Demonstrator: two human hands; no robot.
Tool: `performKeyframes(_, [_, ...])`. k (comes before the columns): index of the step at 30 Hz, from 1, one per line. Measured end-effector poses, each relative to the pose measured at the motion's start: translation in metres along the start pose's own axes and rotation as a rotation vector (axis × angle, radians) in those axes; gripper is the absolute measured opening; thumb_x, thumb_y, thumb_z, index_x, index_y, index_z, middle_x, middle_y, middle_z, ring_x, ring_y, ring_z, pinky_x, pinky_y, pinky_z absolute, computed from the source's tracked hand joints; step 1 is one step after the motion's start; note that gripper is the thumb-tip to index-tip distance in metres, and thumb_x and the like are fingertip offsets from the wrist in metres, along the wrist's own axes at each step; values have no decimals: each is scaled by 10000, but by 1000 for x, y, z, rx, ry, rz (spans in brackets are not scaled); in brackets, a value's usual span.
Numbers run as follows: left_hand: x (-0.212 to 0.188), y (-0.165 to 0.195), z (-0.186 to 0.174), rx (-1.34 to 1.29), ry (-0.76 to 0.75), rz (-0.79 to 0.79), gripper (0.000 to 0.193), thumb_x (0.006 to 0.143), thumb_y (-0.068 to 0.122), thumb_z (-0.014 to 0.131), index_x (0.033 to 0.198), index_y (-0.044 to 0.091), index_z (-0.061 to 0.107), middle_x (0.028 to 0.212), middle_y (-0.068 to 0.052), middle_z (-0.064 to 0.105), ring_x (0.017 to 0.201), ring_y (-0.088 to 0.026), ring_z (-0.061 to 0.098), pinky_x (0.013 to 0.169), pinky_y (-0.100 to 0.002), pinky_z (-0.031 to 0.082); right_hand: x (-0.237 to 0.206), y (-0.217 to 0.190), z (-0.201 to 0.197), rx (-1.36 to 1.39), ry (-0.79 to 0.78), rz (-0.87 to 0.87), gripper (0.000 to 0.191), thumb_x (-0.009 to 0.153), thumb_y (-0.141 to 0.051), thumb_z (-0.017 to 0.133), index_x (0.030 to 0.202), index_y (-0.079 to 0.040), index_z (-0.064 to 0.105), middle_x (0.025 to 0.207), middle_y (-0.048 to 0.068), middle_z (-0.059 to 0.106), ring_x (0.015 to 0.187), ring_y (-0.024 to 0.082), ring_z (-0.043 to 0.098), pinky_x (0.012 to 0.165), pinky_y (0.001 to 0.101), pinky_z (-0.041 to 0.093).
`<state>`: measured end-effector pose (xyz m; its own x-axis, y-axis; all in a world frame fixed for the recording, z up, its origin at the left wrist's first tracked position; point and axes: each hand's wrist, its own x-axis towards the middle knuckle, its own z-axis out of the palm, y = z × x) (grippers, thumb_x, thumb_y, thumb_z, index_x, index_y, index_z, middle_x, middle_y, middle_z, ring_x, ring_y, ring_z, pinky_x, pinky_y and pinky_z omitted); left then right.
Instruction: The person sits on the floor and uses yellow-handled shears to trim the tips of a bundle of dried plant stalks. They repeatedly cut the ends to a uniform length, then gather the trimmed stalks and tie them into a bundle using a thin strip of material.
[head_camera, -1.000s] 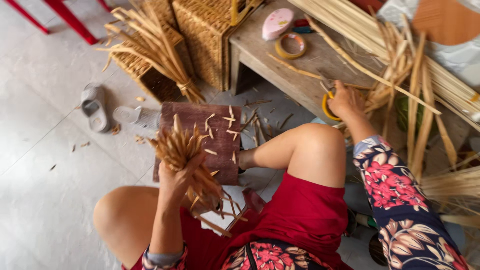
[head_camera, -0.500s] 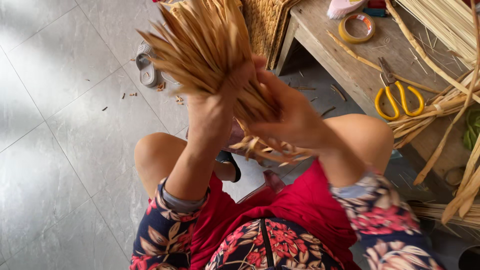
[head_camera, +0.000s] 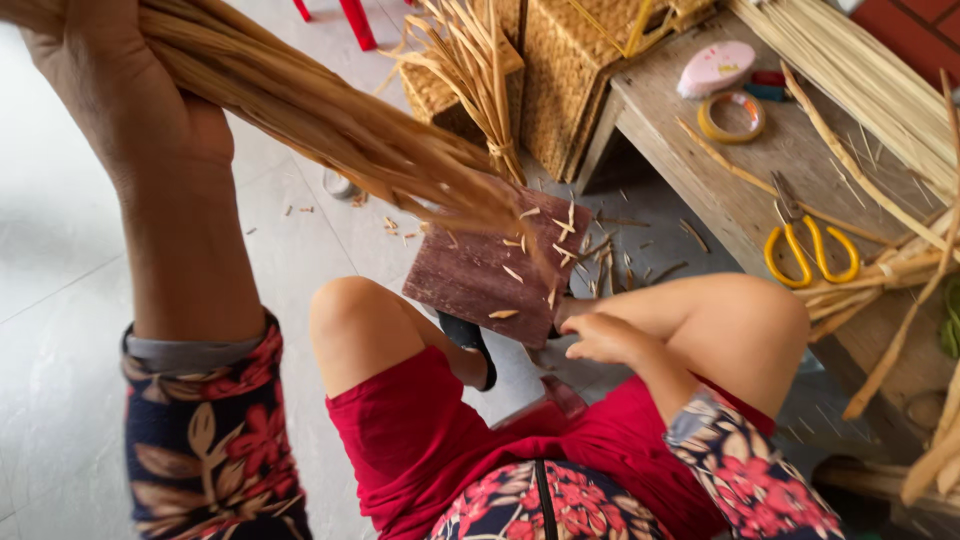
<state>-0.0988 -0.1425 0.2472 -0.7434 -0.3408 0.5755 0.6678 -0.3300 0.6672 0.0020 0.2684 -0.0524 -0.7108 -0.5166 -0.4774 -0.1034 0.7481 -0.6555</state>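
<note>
My left hand (head_camera: 120, 95) is raised at the upper left, gripping a thick bundle of tan straw strips (head_camera: 330, 130) that slants down toward a dark reddish-brown board (head_camera: 480, 275) on the floor. The bundle's loose ends hang just above the board. My right hand (head_camera: 605, 338) rests low between my knees, by the board's near right corner, fingers loosely curled and holding nothing I can see. Short straw offcuts lie scattered on the board.
A low wooden bench (head_camera: 740, 200) at right carries yellow-handled scissors (head_camera: 810, 245), a tape roll (head_camera: 732, 116), a pink object (head_camera: 716, 68) and long straw stalks (head_camera: 860, 70). Woven baskets (head_camera: 560, 70) and a tied straw bunch (head_camera: 480, 70) stand behind the board. Pale floor tiles (head_camera: 60, 260) lie to the left.
My right hand let go of the bundle and dropped to my knees. My left hand lifted the bundle up and to the left, its ends now over the board.
</note>
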Motion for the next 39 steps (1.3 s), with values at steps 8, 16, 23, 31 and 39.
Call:
performKeyframes(8, [-65,-1,122,73,-343,-224,96,1014,27,654,1086,57,710,1010,-83,749,887,-172,738,803,-313,632,-60,-171,-143,351,720,-979,997,923,-436,868,1583,14,273,1524,77,507,1436,175,507,1248,322,381])
performKeyframes(16, [-58,-19,132,-175,-338,-341,129,1064,97,715,1163,17,694,1033,-136,759,890,-226,765,806,-372,665,-43,-250,-128,751,199,-569,256,866,-36,787,1067,42,648,792,93,728,676,164,734,652,315,650])
performKeyframes(23, [-48,-62,80,-84,-101,-494,142,964,114,739,1075,35,702,951,-109,758,798,-222,768,698,-358,658,-27,-176,-54,844,62,-397,366,861,-51,717,1207,-1,612,679,37,652,552,118,655,518,286,583])
performKeyframes(31, [5,-10,35,-11,-14,-325,81,970,-3,763,1016,-4,695,920,-113,725,811,-247,735,771,-386,630,-40,-57,26,407,-112,-134,294,846,-118,720,1129,-60,668,738,38,649,635,143,651,594,307,531])
performKeyframes(39, [-113,14,118,432,-517,-314,191,1012,6,690,1185,3,608,1046,-71,695,946,-164,694,843,-314,589,-102,-99,-75,785,568,-587,848,825,-371,841,1499,-81,415,1404,-4,613,1272,101,551,819,280,553])
